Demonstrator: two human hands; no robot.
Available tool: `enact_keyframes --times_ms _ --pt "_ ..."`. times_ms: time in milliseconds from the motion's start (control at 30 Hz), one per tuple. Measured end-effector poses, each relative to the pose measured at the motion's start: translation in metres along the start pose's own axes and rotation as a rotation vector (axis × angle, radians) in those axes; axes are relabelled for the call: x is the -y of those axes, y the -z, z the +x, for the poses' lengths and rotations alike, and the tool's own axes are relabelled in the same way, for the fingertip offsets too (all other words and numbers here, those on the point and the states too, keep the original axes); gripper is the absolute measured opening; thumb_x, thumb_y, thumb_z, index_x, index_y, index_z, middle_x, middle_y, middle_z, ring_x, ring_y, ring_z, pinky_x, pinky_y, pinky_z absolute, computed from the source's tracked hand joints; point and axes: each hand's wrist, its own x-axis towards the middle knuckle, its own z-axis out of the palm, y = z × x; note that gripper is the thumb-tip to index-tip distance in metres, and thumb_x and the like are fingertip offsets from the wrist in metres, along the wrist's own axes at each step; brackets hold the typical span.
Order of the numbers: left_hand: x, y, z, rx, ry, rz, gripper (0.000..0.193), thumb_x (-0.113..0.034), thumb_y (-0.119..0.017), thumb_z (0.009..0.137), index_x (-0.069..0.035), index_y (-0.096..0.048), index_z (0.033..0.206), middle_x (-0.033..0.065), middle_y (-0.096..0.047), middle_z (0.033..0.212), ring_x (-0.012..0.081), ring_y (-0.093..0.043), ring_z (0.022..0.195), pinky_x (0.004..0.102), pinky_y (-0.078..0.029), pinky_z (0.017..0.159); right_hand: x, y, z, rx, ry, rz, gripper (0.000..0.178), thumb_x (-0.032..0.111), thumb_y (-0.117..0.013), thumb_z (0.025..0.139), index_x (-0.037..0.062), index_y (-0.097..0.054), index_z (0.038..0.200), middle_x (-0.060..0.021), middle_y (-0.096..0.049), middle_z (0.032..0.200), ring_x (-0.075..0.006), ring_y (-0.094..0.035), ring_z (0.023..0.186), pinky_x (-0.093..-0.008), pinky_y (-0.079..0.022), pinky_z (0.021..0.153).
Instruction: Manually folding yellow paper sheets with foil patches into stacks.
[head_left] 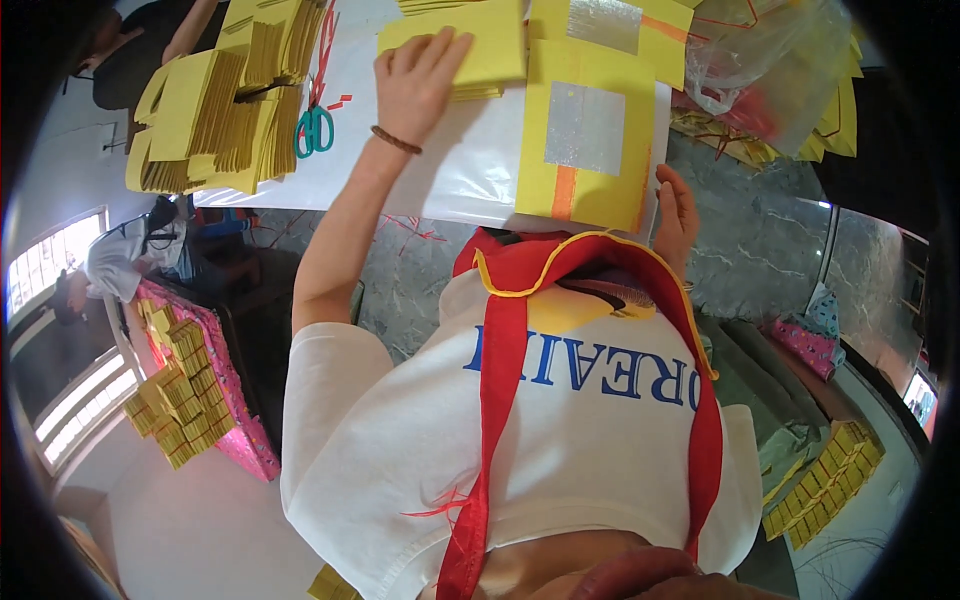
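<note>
Apron, yellow stack, white tabletop, marbled floor

From a distance, I look through the left of two head-worn fisheye cameras, aimed steeply down: the wearer's white shirt fills the near foreground, left hand and right hand show farther off by the table, and straight edges bow toward the rim.

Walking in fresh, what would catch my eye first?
Probably the red apron, lower centre, over a white shirt. Next, the silver squares on yellow sheets at the table's right, and the teal-handled scissors left of the left hand, which rests on a yellow stack.
</note>
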Motion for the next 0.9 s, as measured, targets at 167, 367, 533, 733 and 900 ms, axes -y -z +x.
enact_keyframes --times_ms 167,367,533,733,900 --pt "0.040 -0.039 -0.034 0.181 0.049 0.017 0.056 -0.007 -0.059 0.073 -0.024 -0.050 0.125 -0.0016 -0.055 0.119 0.0187 -0.051 0.102 0.0381 -0.035 0.083 -0.008 -0.006 0.000 0.044 0.002 0.059 0.026 0.009 -0.049 0.092 -0.0006 -0.056 0.114 -0.0070 -0.058 0.112 -0.0123 -0.052 0.100 -0.0248 -0.040 0.090" --pt "0.042 -0.049 -0.032 0.326 -0.002 -0.001 0.056 -0.007 -0.057 0.075 -0.028 -0.049 0.126 -0.0010 -0.053 0.122 0.0198 -0.050 0.106 0.0384 -0.035 0.085 -0.012 -0.005 0.002 0.042 0.031 0.037 0.022 0.006 -0.050 0.091 0.0003 -0.058 0.110 -0.0048 -0.058 0.106 -0.0113 -0.053 0.098 -0.0237 -0.040 0.088" --pt "0.040 -0.052 -0.032 0.514 -0.010 -0.043 0.063 -0.005 -0.056 0.076 -0.029 -0.040 0.132 0.0047 -0.043 0.131 0.0249 -0.045 0.113 0.0430 -0.033 0.093 -0.014 -0.003 0.005 0.045 0.053 0.002 0.021 0.006 -0.051 0.090 0.0005 -0.059 0.108 -0.0041 -0.058 0.105 -0.0109 -0.053 0.097 -0.0236 -0.041 0.087" --pt "0.030 -0.057 -0.044 0.521 0.031 -0.088 0.075 -0.011 -0.059 0.071 -0.028 -0.031 0.138 0.0110 -0.031 0.141 0.0304 -0.034 0.123 0.0476 -0.028 0.100 -0.009 -0.005 0.004 0.031 0.022 0.045 0.019 0.007 -0.051 0.090 0.0014 -0.060 0.106 -0.0036 -0.058 0.104 -0.0109 -0.053 0.096 -0.0237 -0.041 0.085" --pt "0.032 -0.054 -0.042 0.519 0.035 -0.102 0.076 -0.014 -0.059 0.070 -0.027 -0.030 0.138 0.0116 -0.031 0.140 0.0310 -0.034 0.123 0.0482 -0.027 0.101 -0.009 -0.004 0.002 0.017 0.084 -0.167 0.019 0.007 -0.055 0.087 0.0026 -0.060 0.105 -0.0066 -0.060 0.104 -0.0149 -0.055 0.096 -0.0263 -0.041 0.086"
